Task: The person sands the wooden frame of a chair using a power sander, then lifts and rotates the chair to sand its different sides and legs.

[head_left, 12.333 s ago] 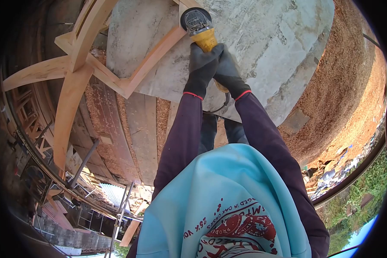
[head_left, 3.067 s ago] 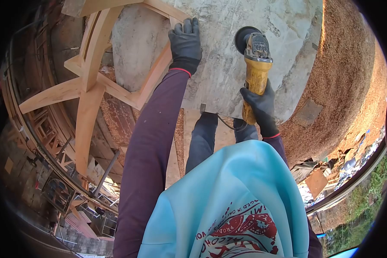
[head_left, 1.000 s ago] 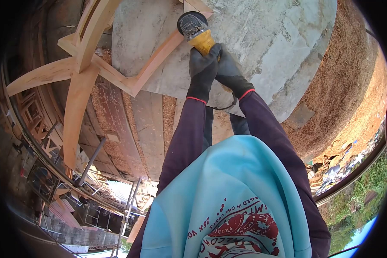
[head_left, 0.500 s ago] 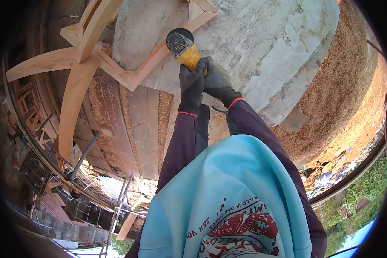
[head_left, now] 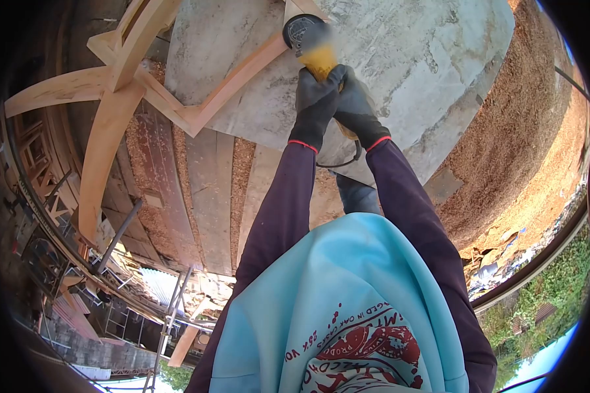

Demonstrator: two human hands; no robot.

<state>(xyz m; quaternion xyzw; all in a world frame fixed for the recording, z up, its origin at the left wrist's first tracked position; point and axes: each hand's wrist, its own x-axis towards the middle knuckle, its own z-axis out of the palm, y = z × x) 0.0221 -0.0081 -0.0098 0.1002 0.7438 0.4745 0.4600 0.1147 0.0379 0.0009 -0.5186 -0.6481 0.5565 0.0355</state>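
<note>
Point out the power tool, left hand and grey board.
Power tool (head_left: 318, 59), head view: yellow body.
Left hand (head_left: 316, 97), head view: middle of the hand.
Grey board (head_left: 426, 85), head view: bare top surface.

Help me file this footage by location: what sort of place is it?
Likely a woodworking shop or yard: there's a wooden frame with curved pieces, a broad spread of what look like wood shavings, and a yellow power tool in use.

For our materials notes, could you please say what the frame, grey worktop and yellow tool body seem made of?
The frame: wood, apparently unvarnished, judging by its pale, matte surface. The grey worktop: unclear, perhaps worn painted board, given its blotchy, scuffed surface. The yellow tool body: probably plastic, from its even colour; blur hides its finish.
</note>
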